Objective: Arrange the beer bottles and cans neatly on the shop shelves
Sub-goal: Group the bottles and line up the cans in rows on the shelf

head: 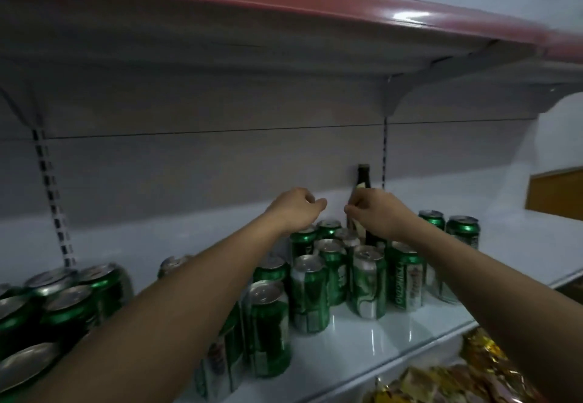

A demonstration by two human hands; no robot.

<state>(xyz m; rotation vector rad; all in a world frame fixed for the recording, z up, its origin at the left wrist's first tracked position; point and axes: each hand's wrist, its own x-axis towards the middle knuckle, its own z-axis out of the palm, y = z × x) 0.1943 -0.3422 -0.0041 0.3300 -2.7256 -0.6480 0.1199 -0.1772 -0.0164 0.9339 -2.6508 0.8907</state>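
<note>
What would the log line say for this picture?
right hand: at brown bottle | left hand: curled, holding nothing | green cans: clustered on shelf

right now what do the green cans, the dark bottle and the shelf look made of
Green cans: likely aluminium, with bare silvery pull-tab tops and glossy printed sides.
Dark bottle: probably dark glass, with a slim neck, a cap and a paper-looking label.
Shelf: seemingly white-painted metal; its glossy top mirrors the cans.
</note>
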